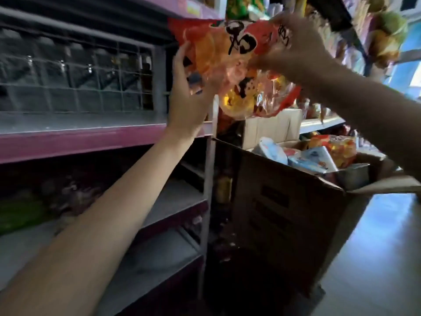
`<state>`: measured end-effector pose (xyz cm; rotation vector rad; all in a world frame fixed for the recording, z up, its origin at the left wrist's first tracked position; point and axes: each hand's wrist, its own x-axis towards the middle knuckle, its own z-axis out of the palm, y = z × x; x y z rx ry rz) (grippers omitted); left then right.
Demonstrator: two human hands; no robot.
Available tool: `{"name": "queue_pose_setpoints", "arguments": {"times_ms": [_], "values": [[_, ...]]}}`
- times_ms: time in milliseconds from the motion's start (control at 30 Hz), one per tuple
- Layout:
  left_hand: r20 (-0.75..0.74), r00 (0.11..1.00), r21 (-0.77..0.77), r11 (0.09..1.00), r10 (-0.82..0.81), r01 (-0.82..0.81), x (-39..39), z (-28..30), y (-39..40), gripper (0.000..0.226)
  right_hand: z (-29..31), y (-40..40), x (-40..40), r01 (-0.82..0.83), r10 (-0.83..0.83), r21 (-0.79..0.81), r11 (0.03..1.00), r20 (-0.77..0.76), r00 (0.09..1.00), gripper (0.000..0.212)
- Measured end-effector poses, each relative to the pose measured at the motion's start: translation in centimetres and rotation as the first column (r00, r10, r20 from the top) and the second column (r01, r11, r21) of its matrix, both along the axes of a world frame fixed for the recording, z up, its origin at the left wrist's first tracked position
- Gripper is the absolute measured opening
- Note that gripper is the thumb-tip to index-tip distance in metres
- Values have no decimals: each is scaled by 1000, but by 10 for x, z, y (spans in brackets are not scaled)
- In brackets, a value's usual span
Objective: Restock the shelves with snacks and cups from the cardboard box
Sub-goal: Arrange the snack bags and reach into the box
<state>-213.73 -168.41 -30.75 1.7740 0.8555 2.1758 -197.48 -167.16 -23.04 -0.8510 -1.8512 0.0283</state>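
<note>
1. Nearest the lens, the left forearm reaches up and away, and at its end the left hand (190, 96) lies against the lower left edge of a large red-and-orange crinkly plastic snack bag with black characters and a cartoon figure (230, 65), thumb over the front; the fingers behind are hidden.
2. Across from it, the right hand (296, 45) pinches the bag's upper right part with curled fingers, so the bag hangs in the air between both hands, level with the grey metal shelf with a pink front edge and a wire-grid guard (79, 126), just beside its right end.
3. Risk, as I judge it: the film is slick and the hold is at two edges only, so a loose pinch could let the bag slide and drop onto the box below.
4. Another risk: pushing it in low could catch the bag on the wire grid or the upright post and crush what is inside.
5. Below the bag stands the tall brown cardboard box with open flaps (284, 201); inside lie white-and-blue packaged cups (309, 160) and a red-and-yellow snack pack (339, 151), heaped near the rim.
6. Farther right, blurred shelves carry hanging packets.
</note>
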Motion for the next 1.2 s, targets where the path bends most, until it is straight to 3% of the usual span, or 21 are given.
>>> {"name": "queue_pose_setpoints", "arguments": {"times_ms": [100,167,267,367,467,567,633,700,767,800,900,1000,1200], "values": [[21,995,41,995,94,-95,-54,-52,-52,84,-40,-38,-64,-146,146,-8,989,14,989,57],[-24,983,-9,984,180,-180,-85,-94,-76,87,-86,-49,-96,-211,215,-82,974,35,976,46],[-287,907,-238,895,307,-378,-132,-149,-90,83,-171,-37,-121,-271,263,-317,909,-66,962,38],[-544,792,-343,788,278,-512,-173,-182,-88,76,-233,-20,-133,-263,231,-471,842,-124,965,31],[-528,768,-382,706,363,-596,-203,-193,-86,54,-260,-12,-162,-327,255,-466,822,-212,943,31],[-517,726,-409,615,453,-674,-225,-194,-87,55,-261,-2,-214,-345,246,-399,850,-280,928,29],[-556,695,-412,575,456,-707,-236,-194,-87,62,-263,7,-253,-293,242,-385,875,-177,954,38],[-626,680,-469,513,381,-719,-244,-200,-85,72,-274,11,-280,-218,275,-460,861,60,960,56],[-714,652,-520,431,253,-737,-248,-207,-80,83,-289,13,-286,-92,293,-575,813,268,918,74],[-745,633,-523,404,210,-750,-248,-210,-77,87,-295,16,-284,-74,310,-596,799,302,902,81],[-810,558,-477,350,180,-806,-243,-218,-69,95,-306,30,-278,-106,354,-588,802,324,877,88],[-843,510,-431,351,174,-831,-243,-223,-56,99,-310,44,-278,-97,344,-589,802,323,882,85],[-826,552,-509,274,111,-816,-243,-214,-42,99,-304,53,-271,-108,373,-651,751,285,883,78]]}}
